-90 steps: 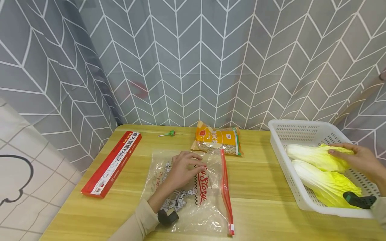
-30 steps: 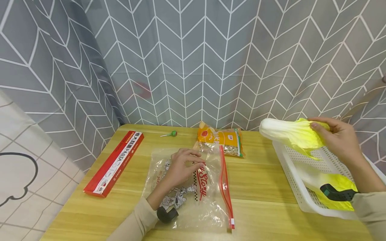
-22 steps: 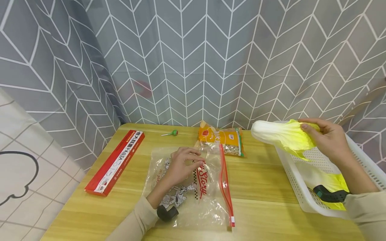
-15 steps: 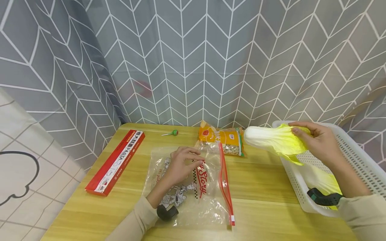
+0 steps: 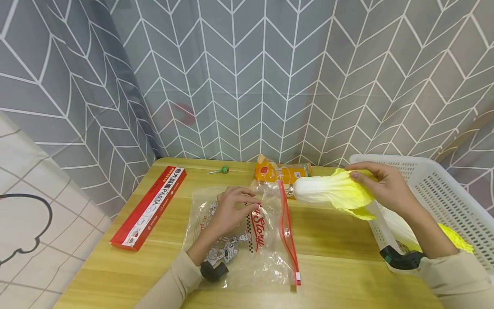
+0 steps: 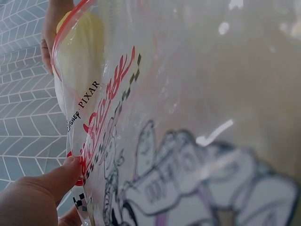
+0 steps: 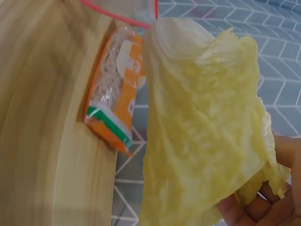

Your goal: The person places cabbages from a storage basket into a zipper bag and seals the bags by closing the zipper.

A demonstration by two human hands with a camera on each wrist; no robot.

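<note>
My right hand (image 5: 387, 189) grips a napa cabbage (image 5: 329, 191) by its yellow leafy end. Its white stem end points left, close to the red zip edge of a clear zip bag (image 5: 266, 268) in the head view; whether they touch I cannot tell. The left hand (image 5: 233, 210) pinches the bag's printed upper layer (image 6: 110, 108), its thumb (image 6: 56, 183) in front of the film in the left wrist view. The pale yellow cabbage (image 7: 202, 122) fills much of the right wrist view, hiding part of the right fingers.
A white plastic basket (image 5: 455, 193) stands at the right with another napa cabbage (image 5: 401, 227) in it. Behind the bag lies an orange food packet (image 5: 275, 171). A green lollipop (image 5: 224, 170) and a red pasta box (image 5: 148, 208) lie at the left.
The right hand has lifted one cabbage out of the basket and carried it left, down to the bag's zip edge. My left hand has stayed at the bag.
</note>
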